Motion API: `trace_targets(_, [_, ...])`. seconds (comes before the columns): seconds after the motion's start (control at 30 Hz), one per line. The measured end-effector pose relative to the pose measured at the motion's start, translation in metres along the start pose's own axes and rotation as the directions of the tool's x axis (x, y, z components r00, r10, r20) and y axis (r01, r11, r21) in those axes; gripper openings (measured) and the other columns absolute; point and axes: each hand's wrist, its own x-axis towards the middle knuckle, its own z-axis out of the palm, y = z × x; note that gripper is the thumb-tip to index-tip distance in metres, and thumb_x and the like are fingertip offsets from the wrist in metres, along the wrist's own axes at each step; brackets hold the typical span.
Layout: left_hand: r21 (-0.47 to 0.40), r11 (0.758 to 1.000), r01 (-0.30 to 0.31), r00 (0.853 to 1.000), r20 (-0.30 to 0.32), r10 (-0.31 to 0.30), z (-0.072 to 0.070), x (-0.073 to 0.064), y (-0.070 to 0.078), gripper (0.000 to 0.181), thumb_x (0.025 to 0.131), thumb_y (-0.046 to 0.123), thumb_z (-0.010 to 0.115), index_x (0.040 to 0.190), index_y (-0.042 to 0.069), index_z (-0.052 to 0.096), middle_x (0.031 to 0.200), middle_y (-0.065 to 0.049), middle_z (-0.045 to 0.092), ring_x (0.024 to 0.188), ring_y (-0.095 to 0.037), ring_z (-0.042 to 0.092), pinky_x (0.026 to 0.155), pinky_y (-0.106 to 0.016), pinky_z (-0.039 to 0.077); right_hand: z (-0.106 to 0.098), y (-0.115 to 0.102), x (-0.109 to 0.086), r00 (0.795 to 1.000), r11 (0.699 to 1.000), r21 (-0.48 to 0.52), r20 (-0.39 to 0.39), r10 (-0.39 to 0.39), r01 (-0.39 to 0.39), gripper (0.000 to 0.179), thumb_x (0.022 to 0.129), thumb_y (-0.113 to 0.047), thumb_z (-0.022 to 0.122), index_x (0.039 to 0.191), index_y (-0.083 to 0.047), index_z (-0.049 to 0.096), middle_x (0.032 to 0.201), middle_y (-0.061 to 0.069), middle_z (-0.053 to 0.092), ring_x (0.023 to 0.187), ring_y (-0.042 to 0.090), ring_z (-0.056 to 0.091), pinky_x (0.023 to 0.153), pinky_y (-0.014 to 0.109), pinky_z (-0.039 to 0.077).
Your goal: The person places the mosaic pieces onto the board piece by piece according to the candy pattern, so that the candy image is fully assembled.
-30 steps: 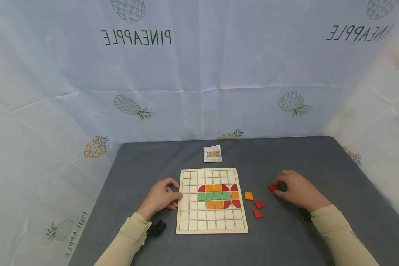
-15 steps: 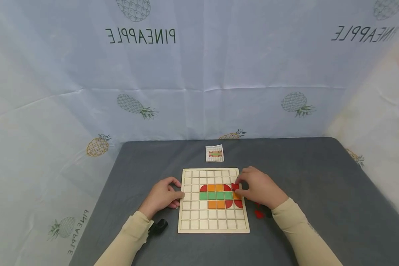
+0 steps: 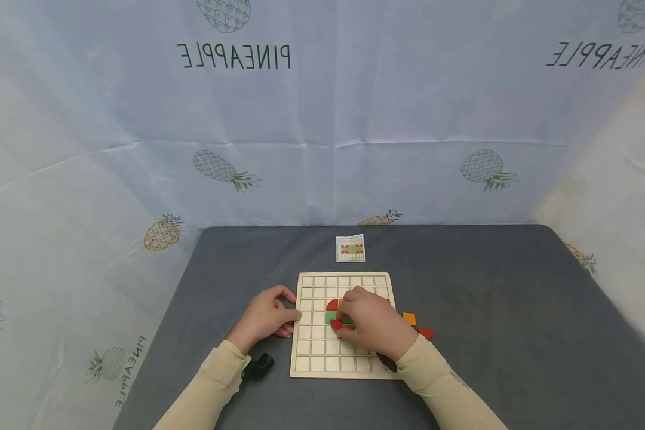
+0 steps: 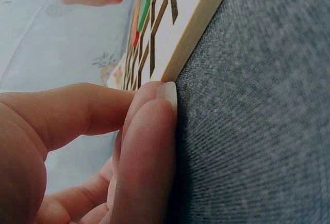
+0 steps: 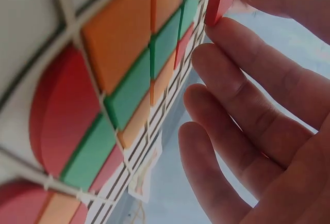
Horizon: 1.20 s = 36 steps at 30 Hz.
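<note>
A wooden grid board (image 3: pixel 309 347) lies on the grey table. My left hand (image 3: pixel 263 319) holds its left edge, the thumb and fingertips right at the rim in the left wrist view. My right hand (image 3: pixel 378 319) is over the middle of the board and pinches a red quarter-circle tile (image 3: pixel 335 324) between thumb and index finger. In the right wrist view that red tile (image 5: pixel 219 2) is at the top, close over the grid. Green squares (image 5: pixel 129 87), orange squares (image 5: pixel 117 35) and red rounded tiles (image 5: pixel 67 110) sit in the grid cells. The right hand hides many of them in the head view.
Right of the board lie a loose orange square (image 3: pixel 409 318) and a red tile (image 3: pixel 426 332), partly hidden by the sleeve. A small pattern card (image 3: pixel 350 248) lies behind the board. A pineapple-print cloth (image 3: pixel 322 107) hangs behind the table.
My right hand has moved left from the loose tiles to the board's right side, then to its middle, where it holds a red tile. The left hand stays on the board's edge.
</note>
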Motion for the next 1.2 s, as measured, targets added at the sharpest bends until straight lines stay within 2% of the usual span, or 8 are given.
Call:
trace_targets(0.17, [0.003, 1.000, -0.001, 1.000, -0.007, 0.001, 0.001, 0.000, 0.000, 0.032, 0.090, 0.015, 0.086, 0.116, 0.009, 0.067, 0.077, -0.011, 0.070, 0.058, -0.017, 0.073, 0.057, -0.035, 0.065, 0.005, -0.006, 0.002, 1.000, 1.000, -0.025, 0.021, -0.015, 0.015, 0.015, 0.089, -0.030, 0.090, 0.092, -0.018, 0.081, 0.086, -0.007, 0.065, 0.083, 0.008, 0.052, 0.072, 0.025, 0.054])
trace_targets(0.47, [0.013, 1.000, 0.007, 1.000, -0.012, -0.007, 0.002, 0.000, 0.001, 0.032, 0.090, 0.015, 0.086, 0.116, 0.009, 0.068, 0.077, -0.011, 0.070, 0.059, -0.017, 0.073, 0.057, -0.035, 0.065, 0.010, -0.006, 0.002, 0.999, 0.998, -0.054, 0.013, -0.038, 0.039, 0.013, 0.089, -0.031, 0.088, 0.090, -0.020, 0.080, 0.088, -0.008, 0.065, 0.085, 0.009, 0.056, 0.073, 0.027, 0.055])
trace_targets(0.77, [0.020, 1.000, 0.005, 1.000, -0.018, -0.004, 0.002, 0.002, 0.001, 0.031, 0.090, 0.015, 0.086, 0.115, 0.010, 0.068, 0.076, -0.010, 0.070, 0.058, -0.017, 0.073, 0.056, -0.034, 0.065, 0.012, -0.007, 0.003, 0.999, 0.998, -0.050, 0.016, -0.036, 0.036, 0.011, 0.088, -0.026, 0.088, 0.088, -0.019, 0.079, 0.086, -0.008, 0.062, 0.083, 0.009, 0.054, 0.073, 0.026, 0.053])
trace_targets(1.03, [0.026, 1.000, 0.006, 1.000, -0.019, -0.006, 0.002, 0.002, 0.000, 0.031, 0.090, 0.015, 0.086, 0.115, 0.010, 0.068, 0.077, -0.010, 0.070, 0.058, -0.017, 0.073, 0.056, -0.034, 0.065, 0.011, -0.007, 0.003, 1.000, 0.998, -0.061, 0.018, -0.012, 0.013, 0.018, 0.086, -0.034, 0.091, 0.088, -0.020, 0.079, 0.083, -0.010, 0.060, 0.080, 0.009, 0.050, 0.068, 0.025, 0.049])
trace_targets(1.2, [0.026, 1.000, 0.009, 1.000, -0.022, -0.008, 0.002, 0.002, 0.001, 0.031, 0.090, 0.015, 0.086, 0.115, 0.010, 0.068, 0.077, -0.011, 0.070, 0.058, -0.017, 0.073, 0.056, -0.034, 0.065, 0.012, -0.007, 0.003, 1.000, 0.997, -0.077, 0.011, -0.027, 0.028, 0.016, 0.087, -0.032, 0.091, 0.087, -0.020, 0.079, 0.084, -0.009, 0.061, 0.083, 0.010, 0.053, 0.072, 0.027, 0.053])
